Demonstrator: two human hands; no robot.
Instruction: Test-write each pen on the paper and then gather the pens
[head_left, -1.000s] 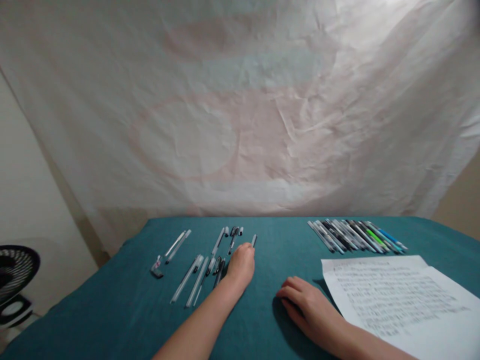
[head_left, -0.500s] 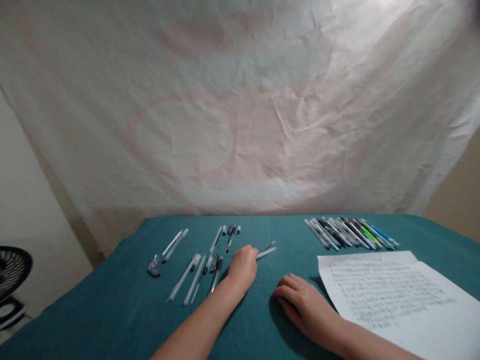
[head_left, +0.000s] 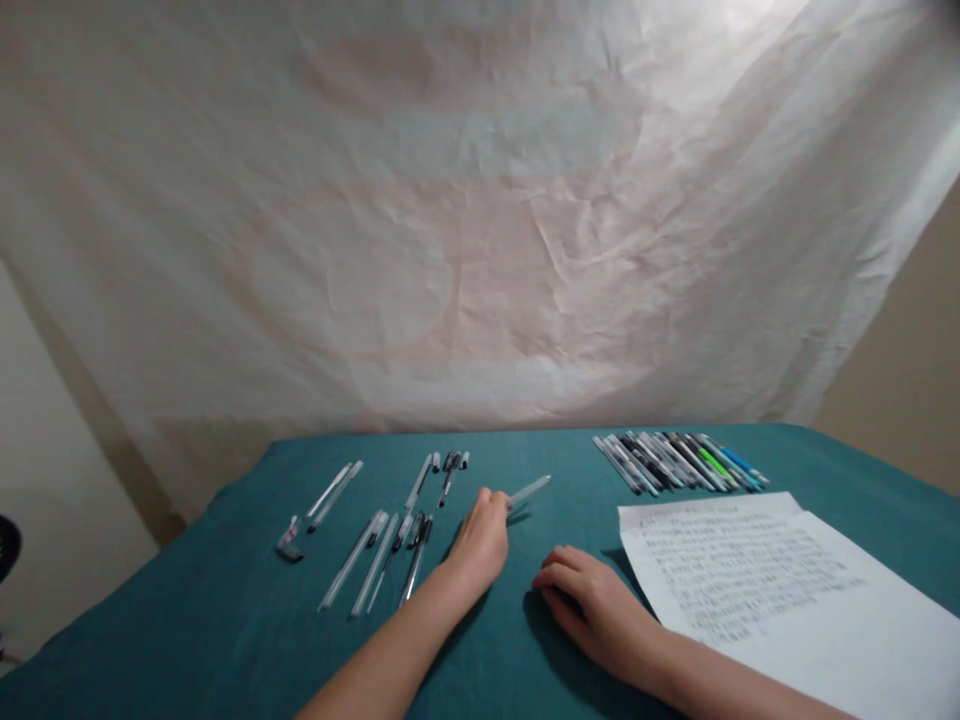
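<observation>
My left hand is closed in a pinch on one end of a clear pen, which points up and to the right, just above the teal tablecloth. To its left lie several clear and dark pens in loose rows. My right hand rests palm down on the cloth with its fingers slightly curled, holding nothing. It lies just left of a white sheet of written paper.
A tight row of several pens, some black, one green, one blue, lies at the far right of the table. A small clip-like piece lies at the left. A wrinkled white sheet hangs behind the table.
My left hand has picked a clear pen out of the group and lifted it off the cloth, its tip now pointing right. My right hand has barely moved. The camera has panned right.
</observation>
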